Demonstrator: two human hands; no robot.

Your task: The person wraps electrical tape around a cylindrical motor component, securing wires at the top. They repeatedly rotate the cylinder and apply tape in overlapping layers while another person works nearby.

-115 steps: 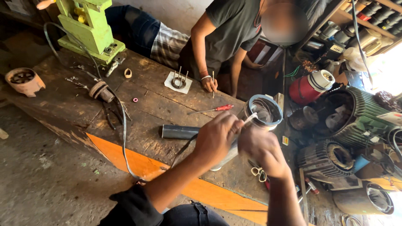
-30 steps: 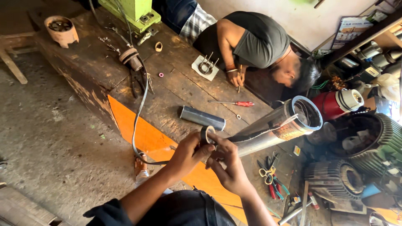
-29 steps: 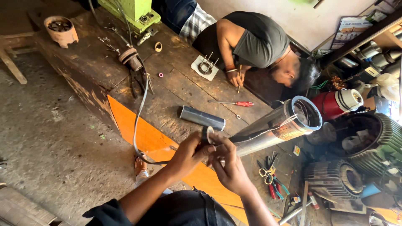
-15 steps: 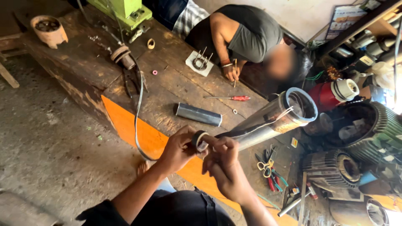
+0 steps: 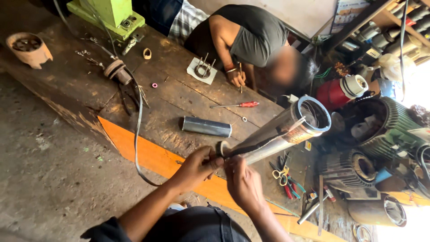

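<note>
A long shiny metal tube (image 5: 277, 132) lies slanted across the wooden workbench (image 5: 89, 85), its open end pointing up to the right. My left hand (image 5: 195, 168) pinches the tube's near end, where a small ring-shaped part sits. My right hand (image 5: 242, 181) is closed just below that same end, fingers touching it. A shorter grey metal cylinder (image 5: 206, 127) rests on the bench just beyond my hands.
Another person (image 5: 255, 40) leans on the far side of the bench. A red-handled screwdriver (image 5: 237, 105), a green machine (image 5: 109, 13), a clay pot (image 5: 27, 47), scissors and pliers (image 5: 286, 177) and a hanging cable (image 5: 139, 130) are about. Electric motors (image 5: 371, 134) stand at right.
The view shifted a little. My hands stay at the tube's near end, fingers working the ring-shaped part; the tube keeps its slant.
</note>
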